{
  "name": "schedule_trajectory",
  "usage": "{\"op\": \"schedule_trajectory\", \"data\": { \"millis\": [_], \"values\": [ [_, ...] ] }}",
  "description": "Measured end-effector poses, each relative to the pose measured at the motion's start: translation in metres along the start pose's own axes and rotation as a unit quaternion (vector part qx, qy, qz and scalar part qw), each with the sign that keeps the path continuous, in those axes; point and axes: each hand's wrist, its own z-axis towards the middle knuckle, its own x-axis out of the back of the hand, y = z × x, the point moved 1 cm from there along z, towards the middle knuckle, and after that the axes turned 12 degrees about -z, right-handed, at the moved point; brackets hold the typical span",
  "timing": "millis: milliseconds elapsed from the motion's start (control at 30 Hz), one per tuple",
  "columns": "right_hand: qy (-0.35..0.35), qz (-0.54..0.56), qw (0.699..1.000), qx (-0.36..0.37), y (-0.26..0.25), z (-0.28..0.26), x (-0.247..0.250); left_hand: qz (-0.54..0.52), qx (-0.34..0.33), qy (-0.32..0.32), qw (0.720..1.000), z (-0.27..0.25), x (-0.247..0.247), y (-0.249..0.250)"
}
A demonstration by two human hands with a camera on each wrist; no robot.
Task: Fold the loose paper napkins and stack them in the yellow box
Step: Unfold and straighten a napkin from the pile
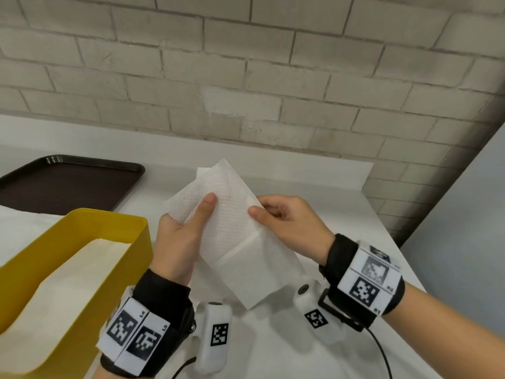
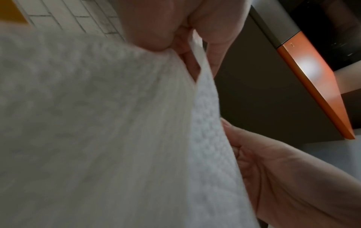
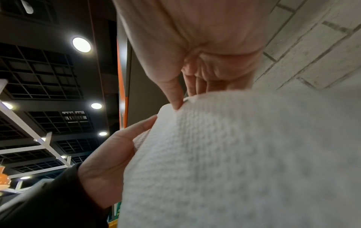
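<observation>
Both hands hold one white paper napkin (image 1: 232, 228) up in the air above the white surface (image 1: 314, 187), just to the right of the yellow box (image 1: 131, 242). The left hand (image 1: 180, 242) grips the napkin's left edge, thumb laid flat across the front face and the other fingers curled behind, so the sheet is clamped and cannot slip. The right hand (image 1: 289, 222) pinches the opposite edge between thumb and curled fingers; the right wrist view shows the thumb tip pressing on the paper's edge. Held by two facing edges like this, the limp sheet stays taut and its layers can be lined up, which I judge to be the point of lifting it clear of the surface.

A crease runs across the lower part of the napkin, and at the top a second layer peeks out a little off-square, so the fold looks partly made and the edges not yet matched.

The yellow box sits close at the left hand's side, open-topped, with pale napkins (image 1: 82, 269) already lying inside it; that nearness makes for a short drop once the fold is finished. More white paper (image 1: 24, 228) lies beyond the box's far wall, probably the loose supply. A dark brown tray (image 1: 68, 184) rests behind the box, nearer the brick wall (image 1: 246, 64).
</observation>
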Motion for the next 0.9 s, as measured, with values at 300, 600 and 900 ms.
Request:
{"op": "schedule_trajectory", "data": {
  "millis": [300,600,900],
  "values": [
    [0.018,0.039,0.998,-0.047,0.013,0.001,-0.006,0.047,0.019,0.050,0.997,0.000,0.006,-0.005],
    [-0.001,0.083,0.996,-0.040,0.009,0.002,-0.002,0.041,-0.009,0.089,0.995,0.009,0.013,-0.003],
    [0.064,0.095,0.990,-0.085,0.021,0.017,0.029,0.060,-0.015,0.098,0.993,0.020,0.023,-0.003]
  ]
}}
